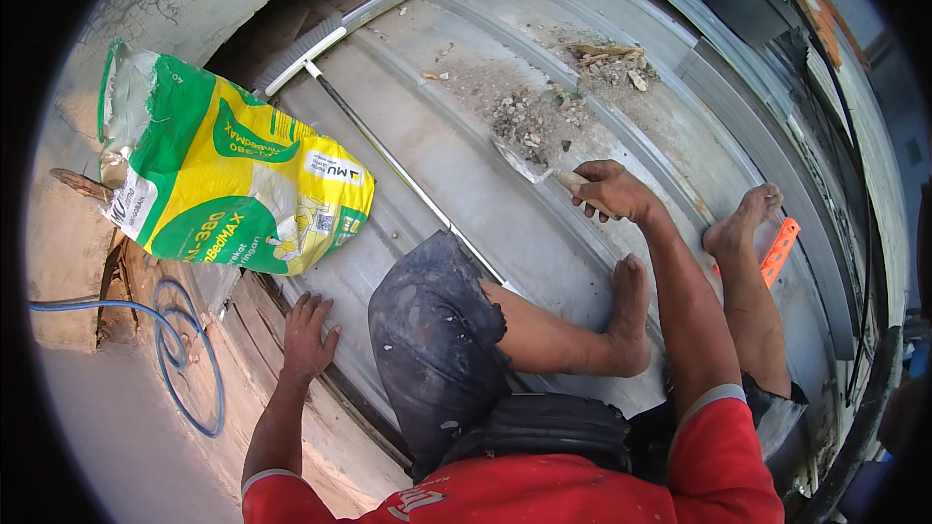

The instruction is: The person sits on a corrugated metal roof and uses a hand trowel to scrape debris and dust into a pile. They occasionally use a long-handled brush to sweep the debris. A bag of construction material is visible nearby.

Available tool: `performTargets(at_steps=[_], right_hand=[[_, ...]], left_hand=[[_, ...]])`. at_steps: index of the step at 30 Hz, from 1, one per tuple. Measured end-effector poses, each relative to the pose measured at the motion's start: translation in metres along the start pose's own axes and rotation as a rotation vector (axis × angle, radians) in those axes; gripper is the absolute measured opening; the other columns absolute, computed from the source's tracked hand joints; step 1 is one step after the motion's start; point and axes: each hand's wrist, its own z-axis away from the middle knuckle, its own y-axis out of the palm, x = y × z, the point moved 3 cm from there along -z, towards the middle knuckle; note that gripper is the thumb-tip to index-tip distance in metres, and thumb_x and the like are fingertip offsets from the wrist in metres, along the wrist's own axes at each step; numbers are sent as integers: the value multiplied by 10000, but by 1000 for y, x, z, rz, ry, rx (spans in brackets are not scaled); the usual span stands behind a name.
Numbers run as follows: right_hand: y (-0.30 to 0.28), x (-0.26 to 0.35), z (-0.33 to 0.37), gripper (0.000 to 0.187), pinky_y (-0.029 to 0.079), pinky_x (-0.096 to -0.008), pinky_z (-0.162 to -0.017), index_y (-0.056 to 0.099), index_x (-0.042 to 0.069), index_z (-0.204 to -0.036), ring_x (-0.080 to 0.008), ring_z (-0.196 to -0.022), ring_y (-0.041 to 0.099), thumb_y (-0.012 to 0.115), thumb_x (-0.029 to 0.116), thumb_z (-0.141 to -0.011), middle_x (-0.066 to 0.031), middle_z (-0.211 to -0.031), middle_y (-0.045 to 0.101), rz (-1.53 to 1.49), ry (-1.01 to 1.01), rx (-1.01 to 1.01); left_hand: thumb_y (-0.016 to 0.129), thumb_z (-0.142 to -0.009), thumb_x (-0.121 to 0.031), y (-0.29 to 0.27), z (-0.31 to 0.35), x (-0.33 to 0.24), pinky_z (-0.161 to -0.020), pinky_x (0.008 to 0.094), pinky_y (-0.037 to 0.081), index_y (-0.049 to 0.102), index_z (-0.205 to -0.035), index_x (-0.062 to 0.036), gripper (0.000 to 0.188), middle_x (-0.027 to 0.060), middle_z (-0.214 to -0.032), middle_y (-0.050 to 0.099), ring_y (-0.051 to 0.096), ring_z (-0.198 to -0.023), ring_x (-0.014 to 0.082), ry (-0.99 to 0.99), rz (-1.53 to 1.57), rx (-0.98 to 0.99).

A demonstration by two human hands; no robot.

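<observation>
Watching remotely, I see the right hand [616, 190] clenching a wooden-handled metal trowel [571, 180] at the near edge of a grey, crumbly debris heap [526, 123], apparently only partly gathered, the left hand [310, 342] spread well left of that heap.

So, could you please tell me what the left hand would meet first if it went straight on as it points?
Probably the large, crumpled green-and-yellow bag just ahead of the left hand, though depth is unclear here.

Trowel [567, 178] in right grip [612, 191] (blade [524, 164] beside rubble [532, 124]), left grip [310, 338] at the ledge [243, 344].
</observation>
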Motion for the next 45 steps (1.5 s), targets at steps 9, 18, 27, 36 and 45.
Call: performTargets(at_steps=[9, 18, 27, 36, 45], right_hand=[[-4, 5, -30, 430, 581, -319, -571, 713, -32, -1295, -139, -751, 720, 726, 268, -987, -63, -948, 770, 18, 47, -12], [-11, -6, -30, 365, 563, -303, -555, 743, 6, -1237, -125, -732, 711, 759, 259, -974, -49, -952, 780, -150, 38, -22], [13, 4, -27, 429, 566, -327, -584, 735, -23, -1302, -154, -725, 704, 743, 201, -937, -81, -941, 770, 64, 56, -90], [40, -2, -34, 438, 572, -542, -958, 709, -15, -1286, -444, -1090, 752, 745, 265, -950, -282, -1127, 774, 422, -43, -451], [70, 3, -66, 328, 611, -560, -892, 672, -41, -1219, -480, -993, 764, 604, 180, -987, -307, -1119, 744, 567, 100, -728]], left_hand=[[778, -916, -269, 9, 9, 11, -1242, 627, 338, 559, -1529, -20, 696, 280, -1588, 513, 413, -1513, 523, -20, 123, -34], [773, -910, -229, 13, 9, 13, -1211, 646, 376, 596, -1481, -9, 637, 279, -1554, 540, 446, -1482, 537, -10, 116, -72], [782, -894, -156, 12, 9, 14, -1216, 633, 374, 614, -1470, -16, 616, 264, -1556, 545, 445, -1490, 526, -13, 148, -103], [779, -898, -176, 12, 11, 14, -1214, 631, 374, 616, -1465, -23, 609, 260, -1555, 546, 450, -1485, 521, -9, 163, -117], [787, -884, -178, 11, 11, 14, -1198, 628, 386, 626, -1443, -20, 602, 260, -1537, 554, 468, -1463, 513, -15, 165, -122]])
